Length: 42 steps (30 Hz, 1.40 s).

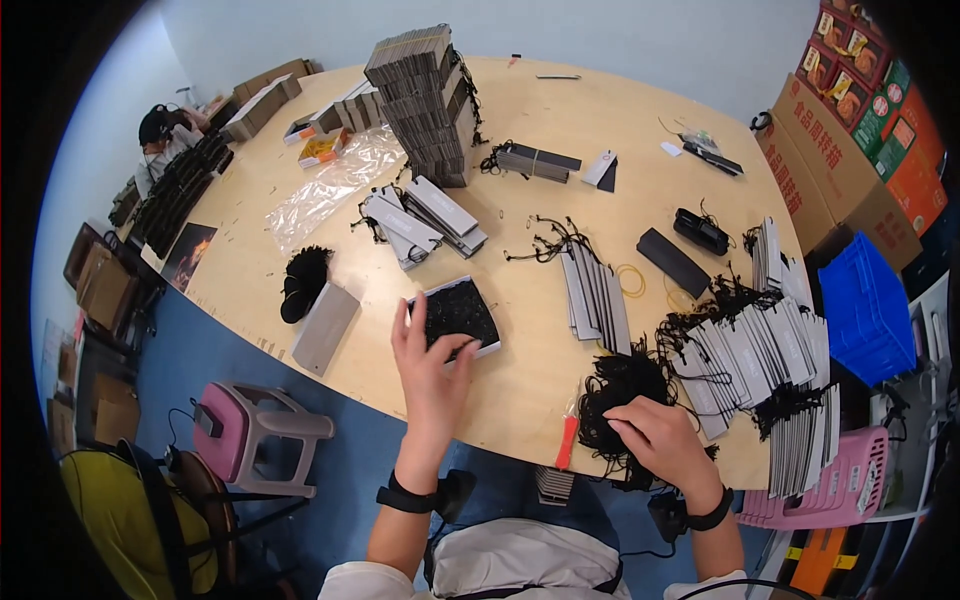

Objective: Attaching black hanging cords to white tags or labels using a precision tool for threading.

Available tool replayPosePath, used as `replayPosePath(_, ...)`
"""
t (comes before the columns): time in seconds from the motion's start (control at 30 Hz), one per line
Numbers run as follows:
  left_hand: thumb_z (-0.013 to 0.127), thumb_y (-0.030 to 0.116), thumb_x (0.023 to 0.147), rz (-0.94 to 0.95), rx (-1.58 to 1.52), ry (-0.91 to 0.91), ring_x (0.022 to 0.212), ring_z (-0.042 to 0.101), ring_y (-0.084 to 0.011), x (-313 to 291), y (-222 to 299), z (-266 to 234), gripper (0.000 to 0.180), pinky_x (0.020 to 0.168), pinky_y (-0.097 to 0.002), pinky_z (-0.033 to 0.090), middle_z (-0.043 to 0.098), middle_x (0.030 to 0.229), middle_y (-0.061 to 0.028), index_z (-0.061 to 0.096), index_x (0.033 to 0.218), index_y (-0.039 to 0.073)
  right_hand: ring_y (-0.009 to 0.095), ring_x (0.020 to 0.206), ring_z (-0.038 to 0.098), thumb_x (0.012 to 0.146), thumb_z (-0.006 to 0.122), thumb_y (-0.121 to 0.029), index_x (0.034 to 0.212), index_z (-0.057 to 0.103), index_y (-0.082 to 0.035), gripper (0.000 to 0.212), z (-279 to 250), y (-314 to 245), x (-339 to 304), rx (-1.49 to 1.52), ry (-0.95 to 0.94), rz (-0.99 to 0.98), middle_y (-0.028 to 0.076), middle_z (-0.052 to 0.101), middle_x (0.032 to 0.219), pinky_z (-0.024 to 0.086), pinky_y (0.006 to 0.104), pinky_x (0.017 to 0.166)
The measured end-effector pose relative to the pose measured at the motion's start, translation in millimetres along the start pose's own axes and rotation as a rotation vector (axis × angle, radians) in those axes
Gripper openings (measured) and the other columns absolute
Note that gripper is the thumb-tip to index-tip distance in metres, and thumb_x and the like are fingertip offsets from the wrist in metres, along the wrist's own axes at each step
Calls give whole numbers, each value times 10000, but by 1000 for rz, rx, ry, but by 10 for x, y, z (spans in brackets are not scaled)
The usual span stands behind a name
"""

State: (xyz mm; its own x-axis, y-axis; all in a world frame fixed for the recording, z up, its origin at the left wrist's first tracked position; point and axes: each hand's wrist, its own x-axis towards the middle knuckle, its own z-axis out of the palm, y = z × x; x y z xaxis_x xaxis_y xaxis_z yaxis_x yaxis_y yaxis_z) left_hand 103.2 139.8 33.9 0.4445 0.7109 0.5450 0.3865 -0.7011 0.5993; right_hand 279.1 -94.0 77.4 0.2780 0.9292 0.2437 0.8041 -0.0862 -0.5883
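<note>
My left hand is over a shallow open box filled with small black pieces. Its thumb and forefinger meet in a pinch, with the other fingers raised; anything between the tips is too small to make out. At the near edge of the table, my right hand is closed at a heap of black cords. Its thumb and forefinger press together, and what they grip is hidden against the cords. Just left of that heap lies a red-handled tool. Grey tags with black cords lie fanned beyond it.
A tall stack of grey tags rises at the back, near clear plastic film. More corded tags cover the right side, near a black case. A blue crate and pink stool stand off the table. Another person sits far left.
</note>
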Motion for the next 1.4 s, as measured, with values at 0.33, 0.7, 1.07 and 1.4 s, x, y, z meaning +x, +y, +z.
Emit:
replayPosePath(0.33, 782, 23, 750, 109, -56, -230, 1409, 329, -422, -455, 285, 153, 158, 1115, -471, 346, 412, 1505, -199, 721, 896, 32, 275, 626, 626, 894, 666, -103, 952, 684, -54, 78, 39, 12, -64, 16, 5, -13, 81, 629, 785, 499, 346, 547)
replayPosePath(0.7, 781, 63, 766, 129, -63, -250, 1369, 384, -406, -551, 271, 198, 186, 1095, -473, 375, 498, 1441, -162, 758, 951, 70, 257, 627, 628, 885, 670, -98, 948, 685, -60, 74, 51, 2, -98, -21, 65, -11, 74, 631, 785, 498, 335, 542)
replayPosePath(1.07, 814, 77, 724, 99, -113, -225, 1343, 428, -370, -557, 237, 191, 197, 1075, -453, 386, 579, 1371, -109, 767, 914, 99, 162, 808, 617, 753, 750, -109, 920, 683, -74, 183, 179, -212, 29, -296, -54, -67, 8, 586, 900, 506, 285, 587)
replayPosePath(1.4, 747, 23, 776, 82, -159, -183, 1313, 472, -352, -572, 192, 212, 166, 1055, -440, 409, 632, 1302, -96, 760, 927, 90, 195, 728, 637, 799, 742, -89, 866, 723, -82, 70, 139, -177, 45, -124, 125, -2, 25, 634, 834, 511, 302, 588)
